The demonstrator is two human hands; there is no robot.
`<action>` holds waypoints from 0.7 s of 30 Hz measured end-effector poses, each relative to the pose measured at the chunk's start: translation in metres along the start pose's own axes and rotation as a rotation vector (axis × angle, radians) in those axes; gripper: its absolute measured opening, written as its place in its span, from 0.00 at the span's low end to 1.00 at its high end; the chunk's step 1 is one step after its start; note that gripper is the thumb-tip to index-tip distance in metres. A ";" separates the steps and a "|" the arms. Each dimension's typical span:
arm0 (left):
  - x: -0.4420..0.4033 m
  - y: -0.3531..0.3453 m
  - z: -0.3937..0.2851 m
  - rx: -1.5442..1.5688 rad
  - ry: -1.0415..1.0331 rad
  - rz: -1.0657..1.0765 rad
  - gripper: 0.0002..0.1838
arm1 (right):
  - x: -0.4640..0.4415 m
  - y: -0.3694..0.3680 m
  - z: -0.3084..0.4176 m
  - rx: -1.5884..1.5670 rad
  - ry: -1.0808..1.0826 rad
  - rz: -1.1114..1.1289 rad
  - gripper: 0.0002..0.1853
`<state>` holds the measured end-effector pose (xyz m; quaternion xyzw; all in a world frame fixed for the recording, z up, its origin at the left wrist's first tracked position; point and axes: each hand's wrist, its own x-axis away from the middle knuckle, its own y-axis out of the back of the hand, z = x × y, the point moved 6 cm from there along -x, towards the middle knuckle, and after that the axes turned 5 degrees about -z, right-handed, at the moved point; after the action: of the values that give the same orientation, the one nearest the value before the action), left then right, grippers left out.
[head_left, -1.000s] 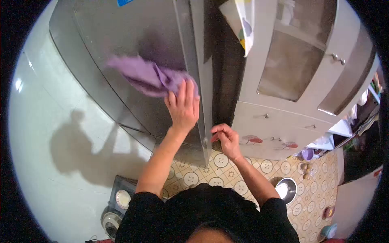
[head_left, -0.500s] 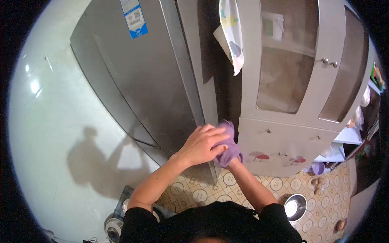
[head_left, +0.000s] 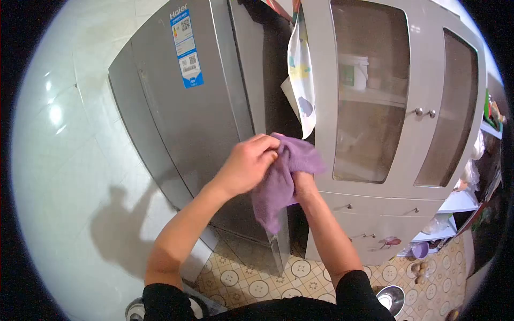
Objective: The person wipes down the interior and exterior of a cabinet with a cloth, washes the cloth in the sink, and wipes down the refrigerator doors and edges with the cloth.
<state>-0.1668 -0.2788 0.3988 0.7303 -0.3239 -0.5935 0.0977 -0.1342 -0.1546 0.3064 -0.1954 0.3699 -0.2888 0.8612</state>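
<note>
Purple cloth (head_left: pixel 277 187) is at centre, up in both hands, in front of the right edge of the grey fridge (head_left: pixel 174 112) and the dark gap beside it. Left hand (head_left: pixel 247 165): fingers curled in, closed on the cloth's upper left part, thumb near the fingertips. Right hand (head_left: pixel 304 183): goes in under the cloth from the near right, mostly covered; wrist and a bit of the back show, can't tell how far open it is or how it grips. Cloth drapes over it, with a loose end hanging toward the near side, left of the right wrist. Can't tell if cloth touches fridge. Fridge has a Haier logo and a blue-and-white label (head_left: pixel 187 51) at its far end. Patterned fabric (head_left: pixel 301 69) hangs just beyond the hands, between fridge and pale cabinet (head_left: pixel 321 80) on the right. Cabinet's glass doors are shut, white bucket (head_left: pixel 354 74) on a shelf behind the left one. Steel bowl (head_left: pixel 392 299) on the patterned floor (head_left: pixel 300 267), near right. Purple container (head_left: pixel 420 250) farther right, by the shelving. Pale wall (head_left: pixel 69 155) on the left carries the person's shadow (head_left: pixel 119 224).
</note>
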 end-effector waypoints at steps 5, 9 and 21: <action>-0.005 0.019 0.025 0.089 -0.013 -0.104 0.14 | -0.033 -0.025 -0.039 -0.207 0.121 0.039 0.12; -0.014 0.057 0.030 -0.251 -0.290 -0.415 0.16 | -0.074 -0.065 0.019 -0.598 0.148 0.028 0.13; -0.083 0.062 0.047 -0.699 -0.517 -0.324 0.31 | -0.112 -0.094 -0.014 0.954 0.684 0.039 0.31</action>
<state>-0.2398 -0.2663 0.4851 0.5230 0.0000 -0.8372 0.1602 -0.2407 -0.1557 0.4081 0.3248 0.4594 -0.4542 0.6908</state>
